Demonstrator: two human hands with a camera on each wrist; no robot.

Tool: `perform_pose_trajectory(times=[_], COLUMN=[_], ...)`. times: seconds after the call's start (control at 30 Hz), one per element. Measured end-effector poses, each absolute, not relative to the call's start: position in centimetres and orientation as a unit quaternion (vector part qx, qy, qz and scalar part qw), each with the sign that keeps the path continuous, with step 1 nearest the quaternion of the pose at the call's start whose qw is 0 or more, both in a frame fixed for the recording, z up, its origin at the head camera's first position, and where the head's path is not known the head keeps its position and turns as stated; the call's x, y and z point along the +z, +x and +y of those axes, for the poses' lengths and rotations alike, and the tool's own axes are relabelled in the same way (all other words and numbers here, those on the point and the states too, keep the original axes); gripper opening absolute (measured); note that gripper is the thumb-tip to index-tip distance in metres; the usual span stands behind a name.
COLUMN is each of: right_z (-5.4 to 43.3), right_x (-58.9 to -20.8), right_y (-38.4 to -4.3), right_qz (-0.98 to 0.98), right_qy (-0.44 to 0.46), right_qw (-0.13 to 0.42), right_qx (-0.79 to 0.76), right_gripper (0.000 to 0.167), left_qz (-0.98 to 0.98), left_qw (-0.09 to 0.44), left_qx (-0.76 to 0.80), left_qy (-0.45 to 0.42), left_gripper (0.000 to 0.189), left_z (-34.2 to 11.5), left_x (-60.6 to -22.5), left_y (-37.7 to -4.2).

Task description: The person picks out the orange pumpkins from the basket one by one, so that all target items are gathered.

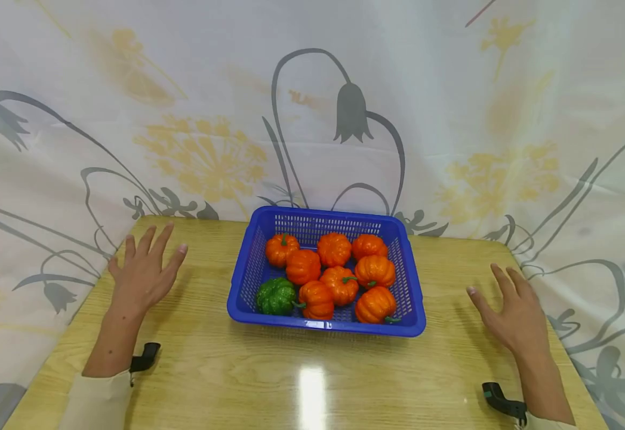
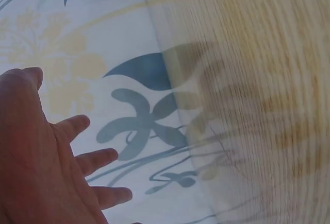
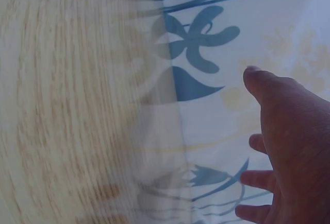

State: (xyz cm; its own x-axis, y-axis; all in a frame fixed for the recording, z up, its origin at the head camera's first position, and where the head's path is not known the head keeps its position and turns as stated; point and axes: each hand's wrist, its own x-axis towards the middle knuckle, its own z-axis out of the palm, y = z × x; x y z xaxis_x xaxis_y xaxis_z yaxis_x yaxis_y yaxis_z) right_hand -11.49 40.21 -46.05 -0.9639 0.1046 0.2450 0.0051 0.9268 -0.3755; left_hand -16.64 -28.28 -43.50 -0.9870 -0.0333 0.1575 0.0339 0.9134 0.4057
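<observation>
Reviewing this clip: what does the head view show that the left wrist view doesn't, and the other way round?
Only the head view: the orange pumpkins and the green pumpkin inside the blue basket, the right hand, and black devices at both wrists.

Only the left wrist view: a close-up of the left hand, and the floral cloth plainly mirrored in the wooden table.

Both: the left hand, holding nothing; the cloth; the table; and the basket, just a corner of it in the wrist view.

Blue basket [image 1: 269, 318] of pumpkins [image 1: 375, 272] between left fingers [image 1: 160, 244] and right fingers [image 1: 502, 282]
</observation>
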Motion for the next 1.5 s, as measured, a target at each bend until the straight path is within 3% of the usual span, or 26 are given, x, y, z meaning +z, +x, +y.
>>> perform_pose_trajectory(times=[0.6, 1.5], right_z=[38.7, 34.8], right_x=[-44.4, -40.8], right_y=[-11.2, -10.0], right_qz=[-0.965, -0.951], right_qy=[-0.008, 0.027], right_qw=[0.167, 0.202], right_qx=[0.203, 0.234], right_gripper=[0.074, 0.064], left_qz=[-0.961, -0.926], left_qw=[0.128, 0.09], left_qx=[-0.243, -0.365], left_qy=[-0.021, -0.035], left_gripper=[0.071, 0.071], left_z=[-27.6, -24.0], left_x=[-42.9, -41.3], left_y=[-16.5, -15.7])
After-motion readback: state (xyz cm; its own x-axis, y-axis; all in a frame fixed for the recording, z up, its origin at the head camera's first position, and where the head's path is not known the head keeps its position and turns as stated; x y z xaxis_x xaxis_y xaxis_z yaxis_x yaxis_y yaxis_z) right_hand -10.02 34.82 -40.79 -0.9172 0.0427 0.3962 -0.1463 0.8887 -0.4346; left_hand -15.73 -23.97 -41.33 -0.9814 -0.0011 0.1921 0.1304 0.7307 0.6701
